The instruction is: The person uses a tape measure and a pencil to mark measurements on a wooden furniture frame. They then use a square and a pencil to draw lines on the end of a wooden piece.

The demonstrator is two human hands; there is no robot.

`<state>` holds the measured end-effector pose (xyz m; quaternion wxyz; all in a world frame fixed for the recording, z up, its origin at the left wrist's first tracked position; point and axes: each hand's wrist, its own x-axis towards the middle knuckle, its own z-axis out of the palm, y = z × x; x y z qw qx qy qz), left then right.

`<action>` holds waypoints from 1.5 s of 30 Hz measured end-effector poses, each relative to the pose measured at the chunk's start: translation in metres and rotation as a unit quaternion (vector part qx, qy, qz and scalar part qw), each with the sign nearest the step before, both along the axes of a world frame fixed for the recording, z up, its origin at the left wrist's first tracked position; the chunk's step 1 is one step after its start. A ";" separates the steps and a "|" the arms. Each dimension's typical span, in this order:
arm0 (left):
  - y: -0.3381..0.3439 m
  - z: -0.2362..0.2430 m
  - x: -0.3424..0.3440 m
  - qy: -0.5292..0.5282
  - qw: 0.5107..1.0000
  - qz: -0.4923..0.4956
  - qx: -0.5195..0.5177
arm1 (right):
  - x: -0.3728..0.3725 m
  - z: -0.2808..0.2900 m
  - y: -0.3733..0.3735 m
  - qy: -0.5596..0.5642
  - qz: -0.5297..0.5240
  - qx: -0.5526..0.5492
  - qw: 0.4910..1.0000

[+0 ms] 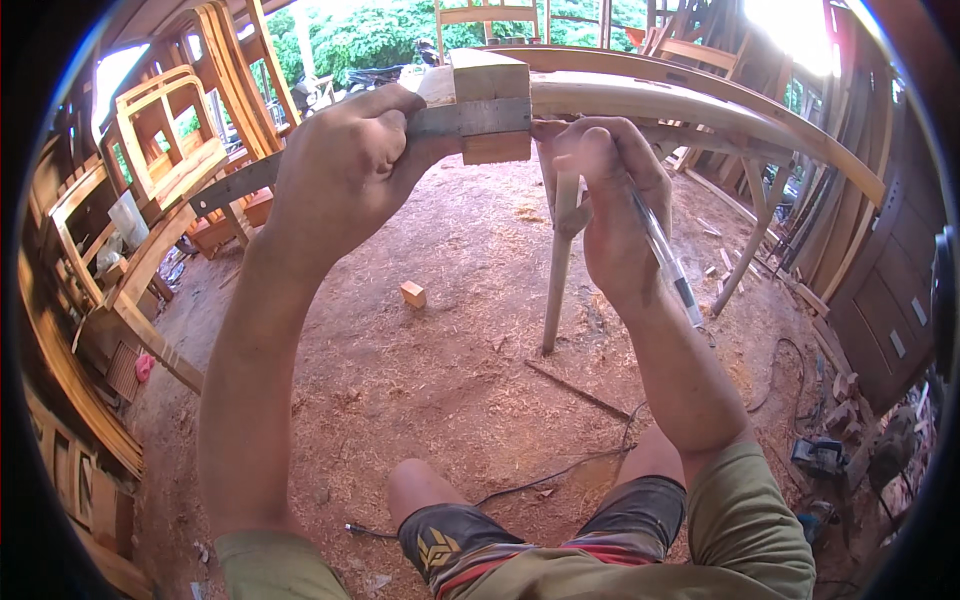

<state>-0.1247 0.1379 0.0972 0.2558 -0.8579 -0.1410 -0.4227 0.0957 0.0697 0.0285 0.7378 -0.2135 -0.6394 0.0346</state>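
A pale wooden block [491, 80] sits at the end of the workbench, at the top middle. Across its near face lies a flat metal ruler [235, 186], which sticks out well to the left. My left hand [350, 165] is closed around the ruler, just left of the block. At the block's right side, my right hand [615, 190] grips a clear pen [662, 248]. The pen slants down along the wrist; its tip is hard to make out by the ruler's right end.
The wooden bench [640, 97] runs away to the right on slanted legs [556, 290]. A small wood offcut [413, 293] lies on the dirt floor among shavings. A black cable [520, 490] crosses near my legs. Chair frames [170, 130] stand left; boards and a dark panel [890, 290] lean right.
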 end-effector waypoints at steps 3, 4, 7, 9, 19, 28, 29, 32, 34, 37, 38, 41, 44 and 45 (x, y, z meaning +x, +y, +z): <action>0.001 0.000 -0.001 0.001 1.000 -0.010 0.009 | -0.005 0.000 0.000 0.012 0.014 -0.015 1.000; 0.001 0.000 -0.001 0.002 1.000 -0.005 0.014 | -0.008 0.001 0.001 0.023 0.004 0.002 1.000; 0.002 0.000 -0.002 0.002 1.000 0.000 0.011 | -0.009 0.002 0.005 0.027 0.009 0.032 0.999; 0.003 -0.001 0.000 0.001 1.000 -0.003 0.003 | -0.006 0.002 0.005 0.016 0.007 0.031 0.999; 0.002 0.000 -0.002 0.005 1.000 0.000 -0.014 | 0.006 0.012 -0.009 0.019 0.000 -0.003 1.000; 0.011 -0.002 0.002 -0.009 0.999 -0.031 0.040 | 0.012 0.022 0.006 -0.106 0.013 0.067 0.992; 0.013 0.001 0.002 -0.015 0.998 -0.043 0.051 | 0.012 0.023 0.007 -0.122 -0.014 0.061 0.991; 0.013 0.021 -0.002 -0.192 0.980 -0.034 -0.039 | 0.006 0.028 0.006 -0.150 -0.063 0.031 0.986; 0.024 0.035 0.000 -0.246 0.964 -0.019 -0.101 | 0.000 0.028 0.009 -0.165 -0.084 0.003 0.983; 0.021 0.047 0.038 -0.287 0.925 -0.031 -0.249 | 0.004 0.032 0.010 -0.204 -0.153 -0.019 0.967; 0.021 0.046 0.047 -0.289 0.924 -0.033 -0.249 | 0.006 0.032 0.008 -0.202 -0.163 -0.010 0.966; 0.052 0.035 0.052 -0.277 0.924 -0.075 -0.254 | 0.006 0.028 0.017 -0.190 -0.141 0.000 0.972; 0.074 0.011 0.065 -0.297 0.894 -0.157 -0.296 | 0.007 0.024 0.021 -0.168 -0.098 -0.012 0.981; 0.078 0.004 0.068 -0.297 0.893 -0.158 -0.300 | 0.006 0.023 0.022 -0.154 -0.074 -0.017 0.985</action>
